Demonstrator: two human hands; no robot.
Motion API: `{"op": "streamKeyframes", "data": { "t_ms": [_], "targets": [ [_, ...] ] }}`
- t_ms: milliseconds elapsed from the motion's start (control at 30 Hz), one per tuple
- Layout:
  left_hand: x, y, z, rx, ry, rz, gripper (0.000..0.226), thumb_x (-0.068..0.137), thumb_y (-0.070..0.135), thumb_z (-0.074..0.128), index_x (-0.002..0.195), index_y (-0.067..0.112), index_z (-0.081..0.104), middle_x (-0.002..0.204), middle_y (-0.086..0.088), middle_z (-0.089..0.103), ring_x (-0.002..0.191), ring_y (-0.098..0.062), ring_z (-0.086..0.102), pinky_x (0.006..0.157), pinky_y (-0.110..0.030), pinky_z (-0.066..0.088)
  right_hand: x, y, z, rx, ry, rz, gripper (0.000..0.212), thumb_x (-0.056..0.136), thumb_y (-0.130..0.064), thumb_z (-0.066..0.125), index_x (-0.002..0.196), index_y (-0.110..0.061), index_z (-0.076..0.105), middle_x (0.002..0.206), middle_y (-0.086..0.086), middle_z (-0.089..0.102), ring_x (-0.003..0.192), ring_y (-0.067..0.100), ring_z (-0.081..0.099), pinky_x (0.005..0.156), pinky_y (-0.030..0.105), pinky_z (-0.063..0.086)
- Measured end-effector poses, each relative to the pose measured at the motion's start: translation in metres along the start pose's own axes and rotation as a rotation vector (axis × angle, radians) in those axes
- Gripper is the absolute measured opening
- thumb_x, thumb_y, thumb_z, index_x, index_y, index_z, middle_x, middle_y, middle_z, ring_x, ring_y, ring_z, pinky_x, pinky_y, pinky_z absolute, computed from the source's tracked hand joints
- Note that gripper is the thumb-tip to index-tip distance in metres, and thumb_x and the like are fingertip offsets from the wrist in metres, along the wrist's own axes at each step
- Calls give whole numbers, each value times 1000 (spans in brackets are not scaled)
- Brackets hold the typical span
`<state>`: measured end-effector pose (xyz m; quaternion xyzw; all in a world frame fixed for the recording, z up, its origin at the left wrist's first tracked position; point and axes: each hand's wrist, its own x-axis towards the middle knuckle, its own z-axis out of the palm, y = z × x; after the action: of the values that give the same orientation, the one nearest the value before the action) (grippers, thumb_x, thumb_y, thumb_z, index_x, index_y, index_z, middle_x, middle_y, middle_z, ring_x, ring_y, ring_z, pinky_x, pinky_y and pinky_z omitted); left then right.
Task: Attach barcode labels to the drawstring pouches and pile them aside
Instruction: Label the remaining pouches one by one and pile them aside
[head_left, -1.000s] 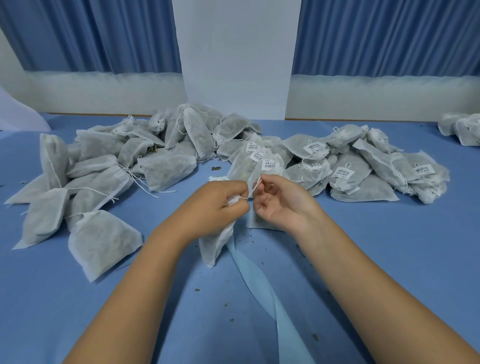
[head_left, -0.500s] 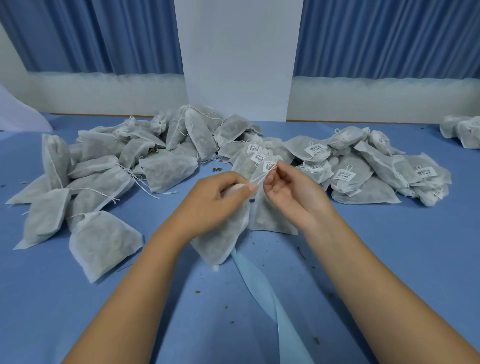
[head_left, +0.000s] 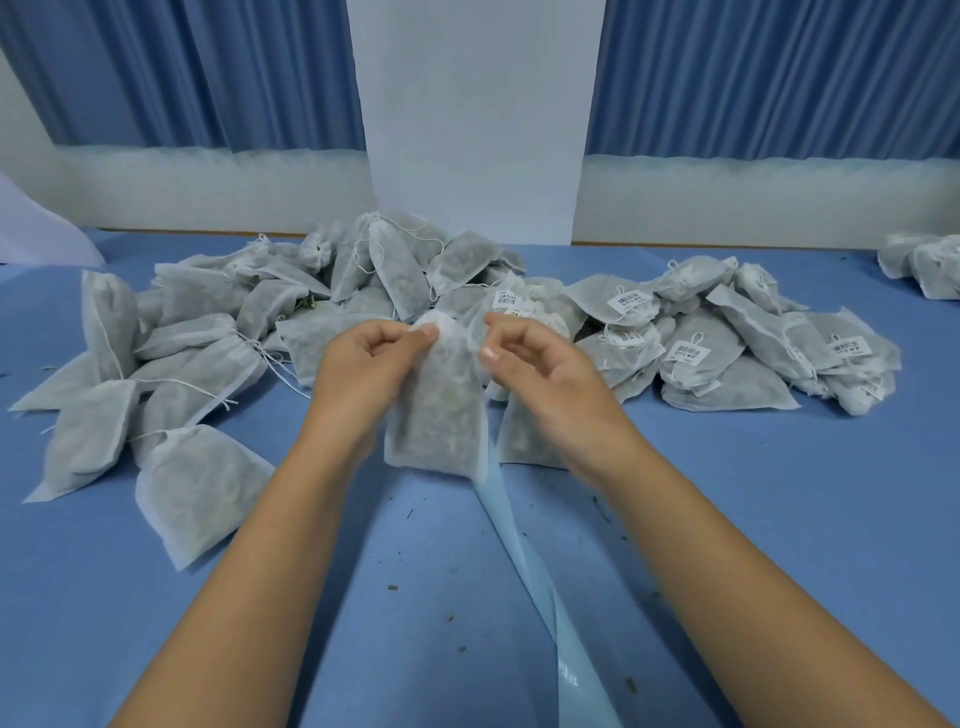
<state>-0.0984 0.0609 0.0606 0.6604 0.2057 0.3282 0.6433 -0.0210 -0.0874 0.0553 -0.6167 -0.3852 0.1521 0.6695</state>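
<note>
Left hand (head_left: 358, 364) and right hand (head_left: 545, 374) pinch an upright pouch (head_left: 436, 415) by its top, above the table (head_left: 779, 493).

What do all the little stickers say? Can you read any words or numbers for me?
middle label, on a pouch behind the hands: barcode and a short code, too blurred to read.
second label, to its right: the same, unreadable.
front label: the same, unreadable.
far-right label: unreadable.
held pouch: no writing shows.
</note>
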Motion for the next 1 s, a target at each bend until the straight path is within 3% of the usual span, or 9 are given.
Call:
{"op": "streamKeyframes", "data": {
  "t_ms": [67, 167, 300, 467, 533, 700, 800, 933, 1000],
  "targets": [
    [-3, 3, 1, -60, 39, 25, 16, 91, 18, 70, 79, 12, 63, 79, -9, 60, 79, -21, 53, 77, -37, 44, -3, 3, 7, -111, -67, -35, 15, 95, -14, 61, 85, -25, 60, 126, -7, 57, 128, -5, 41, 93, 6, 35],
    [-7, 6, 6, -108, 79, 70, 21, 92, 16, 68, 73, 15, 60, 72, -4, 57, 79, -23, 49, 76, -39, 40, -5, 9, 13, -182, -115, -91, 6, 96, -10, 60, 92, -13, 59, 101, -7, 57, 104, 4, 50, 93, 21, 40],
    [-8, 6, 8, -113, 76, 104, 21, 91, 16, 69, 73, 16, 57, 71, -1, 54, 80, -23, 49, 77, -41, 41, -5, 12, 11, -217, -92, -150, 1, 95, -5, 59, 94, -6, 59, 89, -15, 57, 86, -3, 52, 84, 14, 38],
    [-6, 3, -2, 12, -232, -41, 42, 69, 43, 79, 99, 15, 70, 85, 7, 73, 85, -9, 70, 71, -24, 55, -1, 13, 6, -189, -30, -190, 3, 95, -3, 59, 97, -5, 60, 95, -10, 61, 92, 0, 56, 87, 16, 42],
    [-6, 1, -2, 68, -297, -58, 32, 74, 38, 79, 95, 14, 76, 90, 0, 77, 85, -11, 72, 73, -26, 57, 0, 15, 5, -183, -23, -186, 6, 95, -4, 59, 100, -4, 62, 99, -3, 64, 96, 5, 59, 90, 22, 45],
    [3, -5, -7, -2, -217, -96, 9, 85, 20, 75, 87, 12, 78, 83, -3, 76, 72, -11, 70, 60, -23, 55, 3, 19, 5, -100, 35, -87, 9, 92, -12, 66, 87, -19, 65, 85, -17, 64, 82, 2, 58, 79, 20, 46],
    [14, -10, -14, -60, -60, -162, 9, 85, 21, 75, 79, 14, 73, 78, -2, 73, 69, -15, 67, 64, -26, 52, 6, 25, 2, -73, 136, 20, 10, 91, -15, 66, 84, -22, 67, 87, -22, 68, 84, 2, 62, 86, 31, 54],
    [26, -16, -24, -231, 62, -310, 6, 86, 18, 73, 84, 13, 70, 75, 0, 75, 68, -15, 73, 60, -28, 59, 5, 40, 5, -221, 170, 136, 13, 86, -17, 72, 81, -21, 61, 70, -17, 60, 58, -4, 52, 58, 13, 46],
    [29, -20, -25, -270, 35, -397, 9, 87, 20, 71, 93, 13, 70, 79, -1, 76, 69, -15, 73, 56, -28, 58, 5, 48, 9, -300, 155, 188, 19, 83, -22, 76, 83, -20, 57, 73, -11, 59, 60, 0, 54, 60, 16, 48]
  ]
}}
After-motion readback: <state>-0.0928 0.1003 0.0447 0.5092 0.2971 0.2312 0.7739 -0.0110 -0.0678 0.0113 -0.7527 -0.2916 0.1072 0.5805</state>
